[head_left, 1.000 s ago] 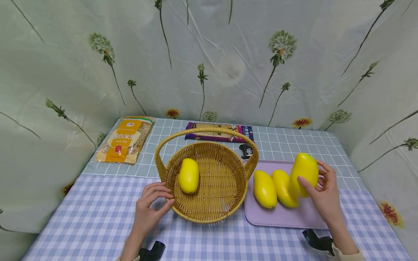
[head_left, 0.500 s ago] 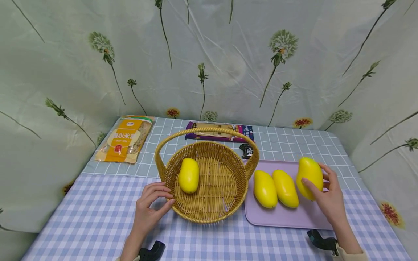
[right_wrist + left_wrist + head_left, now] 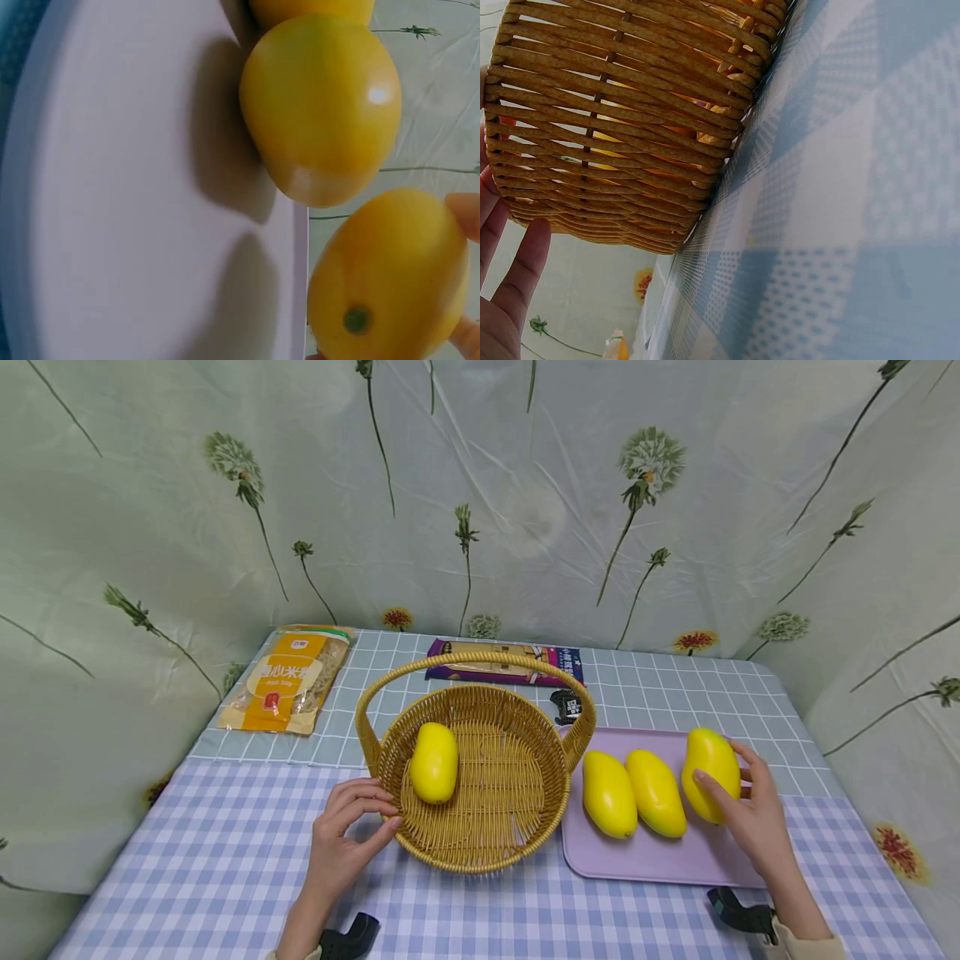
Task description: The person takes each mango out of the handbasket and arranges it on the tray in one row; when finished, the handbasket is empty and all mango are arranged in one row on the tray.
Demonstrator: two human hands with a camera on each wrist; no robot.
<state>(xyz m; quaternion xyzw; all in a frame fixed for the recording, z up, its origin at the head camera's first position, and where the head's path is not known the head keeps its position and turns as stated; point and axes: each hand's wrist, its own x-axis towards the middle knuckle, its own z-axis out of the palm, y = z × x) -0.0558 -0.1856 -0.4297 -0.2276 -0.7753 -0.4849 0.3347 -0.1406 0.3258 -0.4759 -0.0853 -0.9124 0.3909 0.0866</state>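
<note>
My left hand [image 3: 347,835] holds the left rim of a round wicker basket [image 3: 480,865] with a tall arched handle; in the left wrist view, its fingers [image 3: 521,274] are at the basket's woven side. One yellow mango [image 3: 433,763] lies inside, toward the left. Over the right part of a lilac tray [image 3: 637,863], my right hand [image 3: 753,814] grips another mango [image 3: 711,775] between thumb and fingers. The right wrist view shows this held mango [image 3: 390,277] close over the tray, stem end toward the camera. Two more mangoes, one at left [image 3: 609,795] and one in the middle [image 3: 656,793], lie on the tray.
An orange food packet [image 3: 288,681] lies at the back left. Behind the basket are a long purple packet [image 3: 504,663] and a small black packet [image 3: 566,706]. A checked cloth [image 3: 225,852] covers the table's front, and a flowered curtain [image 3: 525,485] hangs behind.
My right hand has moved the held mango to the right and lower toward the tray, away from the middle mango. The left hand and basket have stayed put.
</note>
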